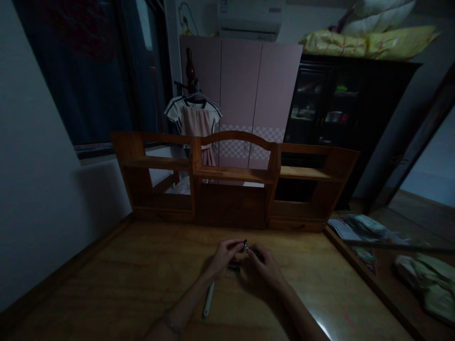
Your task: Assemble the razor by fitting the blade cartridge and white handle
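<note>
My left hand (223,256) is above the wooden tabletop, thumb and fingers pinched on a small dark, shiny piece (245,245). From the other side my right hand (266,265) is closed too, its fingertips meeting a bright metallic bit at the same piece. The room is dim and the piece too small to name. Under the hands lies a small dark, flat object (233,266), partly hidden. A pale, narrow handle (208,301) rests on the table beside my left forearm, its upper end covered by that arm.
A wooden shelf unit (234,176) stands along the table's back edge. A white wall (42,189) borders the left side. Beyond the table's right rim (362,265) lie papers (366,227) and a pale bag (430,279).
</note>
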A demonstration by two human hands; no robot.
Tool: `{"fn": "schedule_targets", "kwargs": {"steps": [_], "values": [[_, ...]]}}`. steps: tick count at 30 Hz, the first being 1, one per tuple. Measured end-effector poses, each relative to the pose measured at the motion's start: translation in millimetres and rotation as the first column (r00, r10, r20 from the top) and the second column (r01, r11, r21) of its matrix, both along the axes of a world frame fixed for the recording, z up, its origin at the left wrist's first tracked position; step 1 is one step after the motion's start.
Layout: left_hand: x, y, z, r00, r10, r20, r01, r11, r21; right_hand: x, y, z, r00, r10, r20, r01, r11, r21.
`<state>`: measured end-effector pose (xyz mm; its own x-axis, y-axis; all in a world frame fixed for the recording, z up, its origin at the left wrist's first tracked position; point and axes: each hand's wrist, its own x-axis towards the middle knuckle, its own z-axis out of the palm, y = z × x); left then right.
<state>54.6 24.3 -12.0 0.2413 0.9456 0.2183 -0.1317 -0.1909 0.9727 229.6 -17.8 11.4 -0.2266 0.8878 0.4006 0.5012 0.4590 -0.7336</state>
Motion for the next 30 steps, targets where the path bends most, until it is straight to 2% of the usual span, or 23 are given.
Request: {"fn": "schedule_targets", "kwargs": {"steps": [8, 13, 17, 24, 30], "values": [[0.2, -1.0, -1.4, 0.999, -0.023, -0.044, 0.025, 0.999, 0.045, 0.6, -4.3, 4.2, 1.000, -0.015, 0.004, 0.015, 1.000, 0.002], [-0.9, 0.8, -1.1, 0.998, -0.033, 0.051, 0.036, 0.998, -0.061, 3.2, -6.4, 9.1, 1.000, 0.015, 0.007, -0.015, 1.000, -0.010], [-3.8, 2.8, 2.1, 0.990, -0.046, 0.133, 0.065, 0.987, -0.145, 3.4, -3.6, 6.3, 1.000, -0.018, -0.004, 0.018, 1.000, -0.015], [-1.2, 3.4, -0.7, 0.997, -0.037, 0.066, 0.042, 0.996, -0.073, 3.6, -2.0, 1.5, 1.000, -0.012, 0.023, 0.012, 1.000, -0.005], [-1.6, 0.9, -0.7, 0.999, -0.052, 0.009, 0.052, 0.997, -0.064, 2.5, -1.2, 0.1, 0.998, -0.047, 0.045, 0.046, 0.999, 0.011]]}}
